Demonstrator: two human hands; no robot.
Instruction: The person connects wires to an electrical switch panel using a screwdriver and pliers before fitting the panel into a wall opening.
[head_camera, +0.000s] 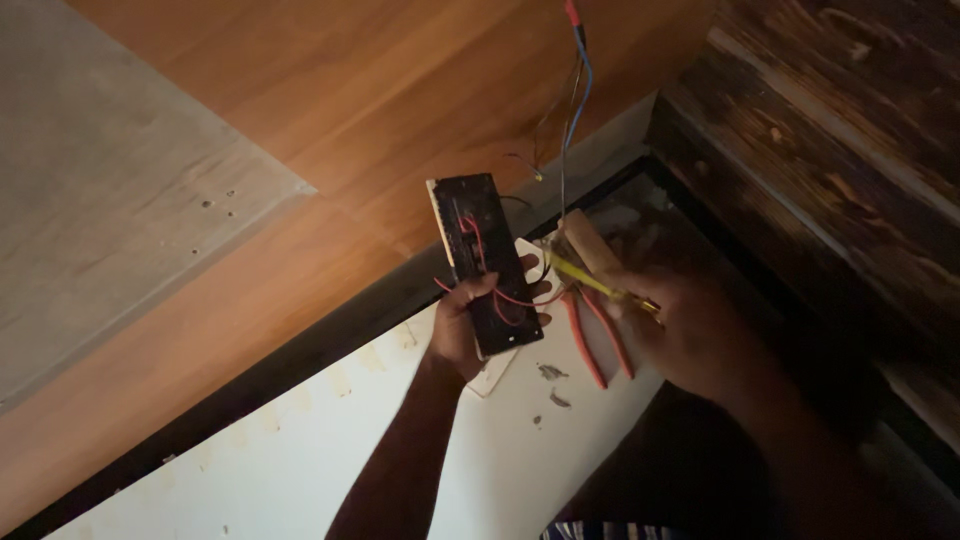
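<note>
Holding: the left hand (470, 325) is wrapped around the lower part of a dark switch plate (484, 262), fingers pressed against its back face, thumb side hidden.
Switch plate: seen from behind, tilted, rising above the left grip; red wires (478, 250) loop across it and run down past the fingers.
Right hand: the right hand (690, 335) is closed around a yellow-handled screwdriver (590, 282) and red-handled pliers (597, 335).
Screwdriver: points out from the right grip toward the plate.
Pliers: handles hang just below the right grip, between the two hands.
Wood block: a pale wood block (588, 243) sits just above the right grip.
Loose wires: blue and red wires (580, 70) hang above both hands.
Behind: a white wall (300, 440) lies below the grips, wooden panelling (330, 110) above.
</note>
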